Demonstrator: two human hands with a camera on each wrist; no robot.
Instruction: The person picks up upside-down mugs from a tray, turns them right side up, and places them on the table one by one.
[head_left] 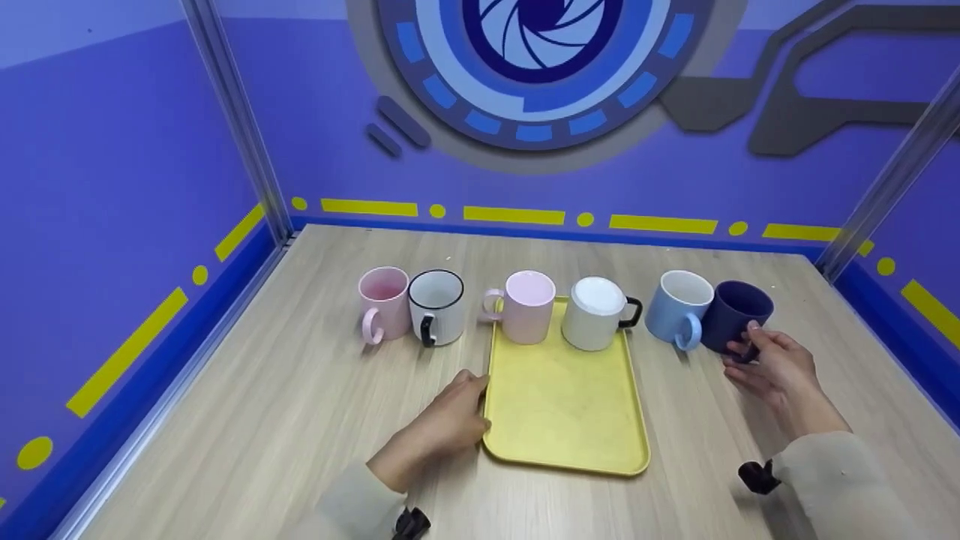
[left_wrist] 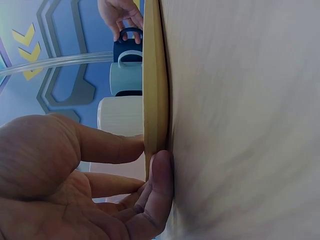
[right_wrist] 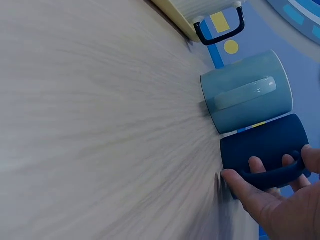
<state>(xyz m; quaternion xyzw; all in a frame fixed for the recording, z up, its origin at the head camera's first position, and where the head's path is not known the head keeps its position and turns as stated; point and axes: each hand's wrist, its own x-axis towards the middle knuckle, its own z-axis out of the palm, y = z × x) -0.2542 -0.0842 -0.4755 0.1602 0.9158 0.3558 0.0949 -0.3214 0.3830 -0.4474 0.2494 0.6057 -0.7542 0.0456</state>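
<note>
Pink ceramic, by the look of it, makes the leftmost mug [head_left: 390, 319], upright on the wood-grain tabletop [head_left: 262, 420], with the black-rimmed white mug [head_left: 444, 322] upright just beside it. Nearer the person, the left hand [head_left: 450, 411] pinches the left edge of the yellow tray [head_left: 562, 420]; the left wrist view shows one fingertip between tray and tabletop. On the tray's far end sit the lilac mug [head_left: 527, 319], handle to the left, and the white mug with the black handle [head_left: 589, 326], handle to the right; both look bottom up. The near part of the tray is bare. Right of it, the light blue mug [head_left: 670, 311] stands upright, and just beside that is the navy mug [head_left: 722, 322], also upright, its handle pinched between the thumb and fingers of the right hand [head_left: 776, 367]. Whether its base bears fully on the tabletop I cannot tell.

The step in hand seems to be taking hold of the navy mug while the tray is steadied. Moving that mug would call for a secure pinch on the handle, a path away from its light blue neighbour, and a quiet left hand so the inverted pair is not jostled.
</note>
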